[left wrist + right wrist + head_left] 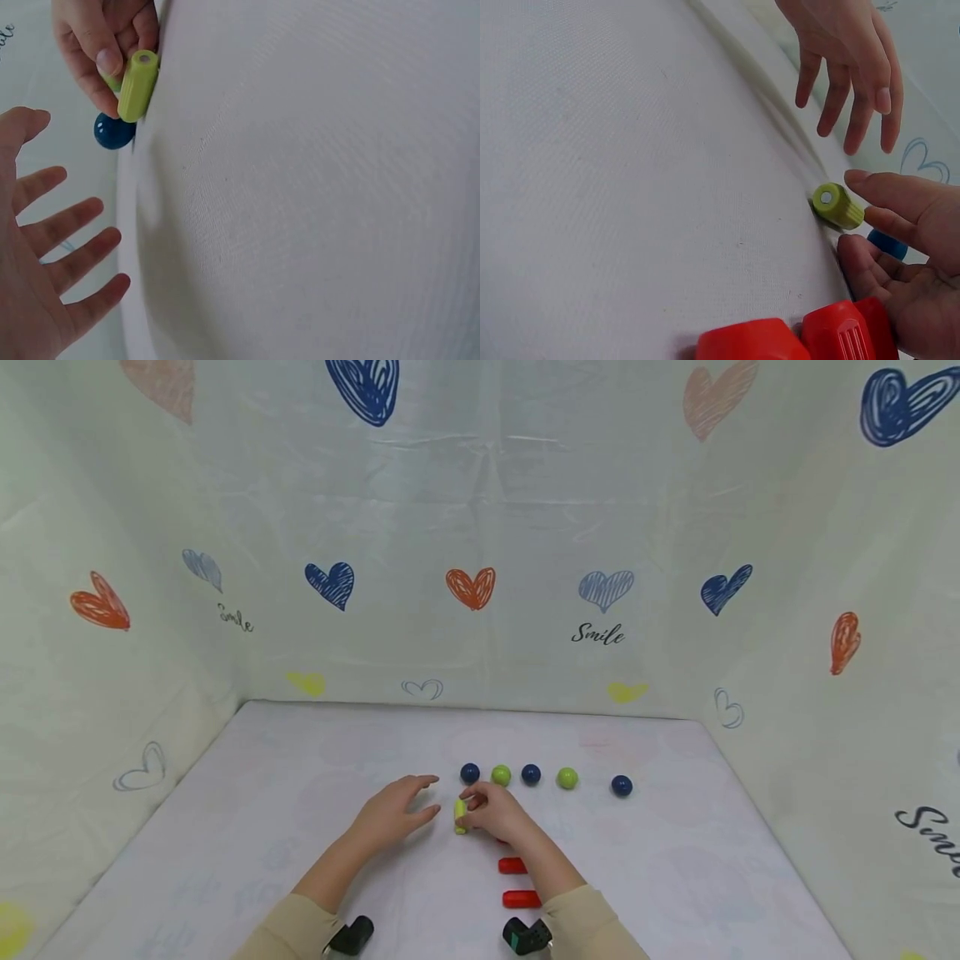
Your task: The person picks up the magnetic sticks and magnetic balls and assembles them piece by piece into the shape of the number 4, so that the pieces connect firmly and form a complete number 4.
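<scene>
A short lime-green ribbed plastic bar (pixel 460 814) with a small round mark on its end lies on the white table, lengthwise away from me. My right hand (pixel 495 814) is over it, thumb and fingertips right at its side and far end. Neither wrist view has a finger across the bar (pixel 837 206), and a gap shows beside its lower side. My left hand (pixel 393 810) hovers to the left of the bar, its fingers spread and holding nothing. In the left wrist view, that hand's palm and fingers (pixel 71 225) show fully.
Behind the hands stands a row of blue and green balls, among them a blue ball (pixel 469 774) and a green ball (pixel 567 778). Red bars (pixel 521 899) lie under and beside my right forearm. A heart-printed curtain (pixel 480 527) borders the table.
</scene>
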The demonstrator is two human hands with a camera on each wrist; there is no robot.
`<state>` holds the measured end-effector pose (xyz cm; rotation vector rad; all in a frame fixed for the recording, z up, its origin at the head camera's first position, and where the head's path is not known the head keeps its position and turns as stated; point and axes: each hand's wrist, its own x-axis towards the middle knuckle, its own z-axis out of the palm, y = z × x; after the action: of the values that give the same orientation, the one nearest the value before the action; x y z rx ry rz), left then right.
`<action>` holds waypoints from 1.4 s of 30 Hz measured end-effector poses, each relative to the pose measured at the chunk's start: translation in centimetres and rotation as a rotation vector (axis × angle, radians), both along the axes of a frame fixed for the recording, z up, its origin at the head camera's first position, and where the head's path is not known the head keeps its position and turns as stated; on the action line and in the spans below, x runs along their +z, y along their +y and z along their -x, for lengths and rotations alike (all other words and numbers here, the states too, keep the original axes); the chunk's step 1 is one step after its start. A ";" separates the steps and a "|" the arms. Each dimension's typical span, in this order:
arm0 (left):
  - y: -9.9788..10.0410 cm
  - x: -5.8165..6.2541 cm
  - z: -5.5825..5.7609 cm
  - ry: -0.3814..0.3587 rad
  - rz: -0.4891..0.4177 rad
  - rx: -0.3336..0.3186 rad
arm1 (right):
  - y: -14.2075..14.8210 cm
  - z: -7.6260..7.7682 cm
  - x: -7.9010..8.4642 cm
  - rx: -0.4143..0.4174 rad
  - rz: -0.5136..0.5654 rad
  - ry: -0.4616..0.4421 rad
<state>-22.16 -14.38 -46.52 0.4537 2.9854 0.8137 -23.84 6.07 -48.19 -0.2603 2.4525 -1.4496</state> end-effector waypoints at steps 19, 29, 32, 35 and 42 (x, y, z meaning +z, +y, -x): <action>1.2 -1.1 2.4 -0.010 -0.110 0.013 | 0.1 0.2 0.2 0.031 -0.033 0.007; 2.0 -1.4 4.1 -0.040 -0.193 0.029 | 0.1 0.0 0.3 0.018 -0.016 -0.008; 2.4 -1.4 4.6 -0.053 -0.210 0.037 | 0.3 0.1 0.2 0.015 -0.012 -0.002; 2.7 -1.3 5.1 -0.054 -0.225 0.052 | 0.3 0.1 0.1 0.012 -0.007 0.000; 3.1 -1.8 6.1 -0.058 -0.263 0.064 | 0.2 0.3 -0.2 0.008 -0.006 -0.002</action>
<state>-28.24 -11.24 -48.31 0.3335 2.8637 1.2104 -24.10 6.30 -48.36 -0.2675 2.4512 -1.4386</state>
